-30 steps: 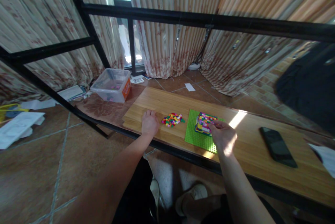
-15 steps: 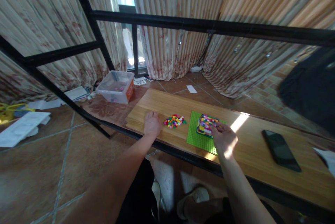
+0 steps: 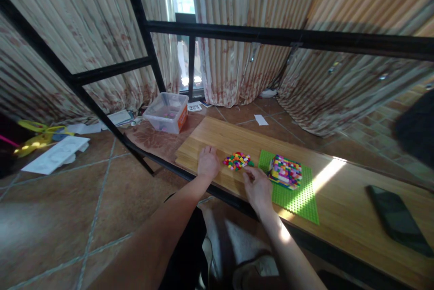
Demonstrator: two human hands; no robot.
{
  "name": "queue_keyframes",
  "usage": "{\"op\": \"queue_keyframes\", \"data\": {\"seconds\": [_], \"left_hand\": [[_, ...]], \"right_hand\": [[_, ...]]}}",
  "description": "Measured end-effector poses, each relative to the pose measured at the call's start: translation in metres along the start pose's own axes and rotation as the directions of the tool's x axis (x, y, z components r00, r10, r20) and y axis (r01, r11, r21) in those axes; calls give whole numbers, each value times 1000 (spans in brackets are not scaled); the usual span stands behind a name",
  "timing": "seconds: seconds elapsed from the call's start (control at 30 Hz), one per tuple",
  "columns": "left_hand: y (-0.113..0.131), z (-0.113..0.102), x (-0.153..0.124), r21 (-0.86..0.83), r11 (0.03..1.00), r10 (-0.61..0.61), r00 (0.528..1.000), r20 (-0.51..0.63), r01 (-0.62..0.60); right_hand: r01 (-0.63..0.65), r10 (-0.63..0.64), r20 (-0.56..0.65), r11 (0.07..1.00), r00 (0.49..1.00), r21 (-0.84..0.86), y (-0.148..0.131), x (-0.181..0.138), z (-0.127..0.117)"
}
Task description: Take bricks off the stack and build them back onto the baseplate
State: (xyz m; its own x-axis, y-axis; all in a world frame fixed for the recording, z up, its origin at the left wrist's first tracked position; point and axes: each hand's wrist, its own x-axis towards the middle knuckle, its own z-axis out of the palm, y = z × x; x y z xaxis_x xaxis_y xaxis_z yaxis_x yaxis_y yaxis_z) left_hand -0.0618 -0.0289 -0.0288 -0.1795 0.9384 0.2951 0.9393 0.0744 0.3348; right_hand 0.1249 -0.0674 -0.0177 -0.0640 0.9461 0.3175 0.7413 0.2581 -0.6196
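"Both holding something?"

"Left hand point(image 3: 208, 163) lies flat on the wooden board point(image 3: 217, 134). Right hand point(image 3: 258, 189) curls beside the brick pile point(image 3: 237, 161), near the green baseplate point(image 3: 299, 203); can't tell whether it's pinching one."

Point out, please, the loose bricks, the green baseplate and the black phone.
Loose bricks point(image 3: 237, 161), head view: middle of the pile.
Green baseplate point(image 3: 299, 200), head view: bare studded part, nearer side.
Black phone point(image 3: 398, 219), head view: middle of its upper face.
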Motion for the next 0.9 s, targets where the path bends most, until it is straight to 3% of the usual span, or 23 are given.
{"op": "queue_keyframes", "data": {"seconds": [0.3,0.63,0.8,0.9], "left_hand": [[0,-2,0,15,1000,-10,1000,27,10],[1,-2,0,7,1000,-24,999,26,24],[1,-2,1,5,1000,-22,999,28,22],[1,-2,1,10,1000,-16,1000,17,16]], "right_hand": [[78,-56,128,981,990,-177,-7,14,23],[109,-88,106,971,990,-215,-1,13,25],[98,-89,67,984,994,-147,2,7,18],[12,-12,0,1000,1000,-20,3,-4,6]]}}
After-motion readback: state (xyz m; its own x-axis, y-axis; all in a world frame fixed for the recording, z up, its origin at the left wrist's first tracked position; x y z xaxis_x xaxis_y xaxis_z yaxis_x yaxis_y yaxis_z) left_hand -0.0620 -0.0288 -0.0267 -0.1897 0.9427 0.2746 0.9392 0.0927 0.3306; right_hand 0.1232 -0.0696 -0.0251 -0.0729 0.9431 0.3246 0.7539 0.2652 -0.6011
